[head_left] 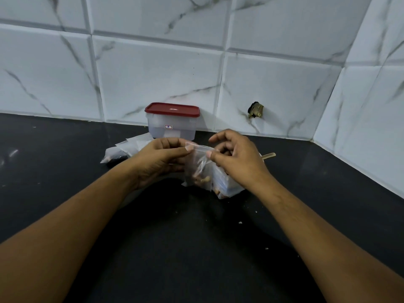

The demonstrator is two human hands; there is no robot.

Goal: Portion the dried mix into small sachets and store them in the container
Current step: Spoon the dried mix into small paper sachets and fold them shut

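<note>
Just in front of the container (172, 130), both hands hold one small clear sachet (197, 171) by its top edge. The left hand (164, 156) pinches the left end of the strip between thumb and curled fingers. The right hand (238, 158) pinches the right end with thumb and forefinger, its other fingers loosely bent. The sachet hangs between them with pale brown pieces of dried mix (201, 179) gathered at its bottom, which reaches down to the bench (196, 248).

Nearer than the container and to its right, partly hidden by the right hand, stands a larger clear bag (229, 185) of the mix. A wooden handle (269, 155) sticks out beyond it. Left of the container lies a loose pile of sachets (133, 144), one of which, at the near left of the pile, has dark contents.

The container is translucent, closed with a dark red lid (172, 109). It has a small sticker (168, 127) on its front and stands against the wall. The bench is black, with pale crumbs (240, 222) scattered well in front of the container. White marble-veined tiles (153, 73) cover the wall, which turns a corner at the right. A brass fitting (255, 110) sits in a ragged hole right of the container.
</note>
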